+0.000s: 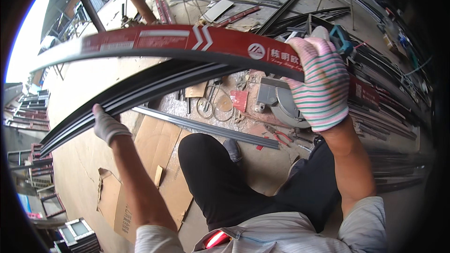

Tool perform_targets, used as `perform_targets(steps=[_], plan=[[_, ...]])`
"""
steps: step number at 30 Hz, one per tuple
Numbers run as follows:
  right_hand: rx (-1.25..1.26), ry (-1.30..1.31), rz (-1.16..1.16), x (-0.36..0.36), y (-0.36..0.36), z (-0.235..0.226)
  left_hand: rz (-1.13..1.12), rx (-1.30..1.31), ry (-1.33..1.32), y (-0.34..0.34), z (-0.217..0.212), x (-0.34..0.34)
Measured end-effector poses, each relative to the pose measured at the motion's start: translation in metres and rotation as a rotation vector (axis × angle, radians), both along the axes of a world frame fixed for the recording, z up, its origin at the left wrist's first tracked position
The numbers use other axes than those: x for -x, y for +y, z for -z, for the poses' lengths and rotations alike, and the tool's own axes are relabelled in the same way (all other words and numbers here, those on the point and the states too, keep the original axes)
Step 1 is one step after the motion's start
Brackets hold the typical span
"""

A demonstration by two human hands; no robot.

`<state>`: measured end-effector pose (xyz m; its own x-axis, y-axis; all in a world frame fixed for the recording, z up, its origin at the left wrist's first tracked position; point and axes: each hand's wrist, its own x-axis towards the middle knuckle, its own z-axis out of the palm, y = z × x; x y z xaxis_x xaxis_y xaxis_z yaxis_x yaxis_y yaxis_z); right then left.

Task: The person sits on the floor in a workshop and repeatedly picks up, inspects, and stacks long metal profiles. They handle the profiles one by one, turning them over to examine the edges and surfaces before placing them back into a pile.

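My right hand (321,84), in a white glove with pink and green stripes, is closed round a long metal profile covered in red film (164,40). That profile runs across the view at chest height, its far left end washed out by light. Lower down, my left hand (108,125), gloved in grey, grips a dark grooved metal profile (140,86), thumb over its near edge. The dark profile slants up to the right and passes behind the red one. Fingers of my left hand are partly hidden behind it.
Beneath the profiles stands a grey cutting saw (283,103) with a round blade guard. Red-handled pliers (280,136) and a grey metal strip (211,127) lie on the floor. Cardboard (154,147) is spread beside my legs. Stacked profiles (384,112) fill the right side.
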<state>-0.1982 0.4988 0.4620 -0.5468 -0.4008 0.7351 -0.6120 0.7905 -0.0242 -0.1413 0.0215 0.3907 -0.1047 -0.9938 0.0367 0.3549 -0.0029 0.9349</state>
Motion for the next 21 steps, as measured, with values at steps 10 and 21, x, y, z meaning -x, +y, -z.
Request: perform_targets(steps=[10, 21], plan=[[-0.171, 0.017, 0.248, -0.066, 0.070, -0.022, 0.365, -0.280, 0.051, 0.217, -0.016, 0.003], [-0.156, -0.226, 0.496, -0.148, 0.210, 0.027, 0.969, -0.525, -0.197, 0.308, -0.010, -0.077]])
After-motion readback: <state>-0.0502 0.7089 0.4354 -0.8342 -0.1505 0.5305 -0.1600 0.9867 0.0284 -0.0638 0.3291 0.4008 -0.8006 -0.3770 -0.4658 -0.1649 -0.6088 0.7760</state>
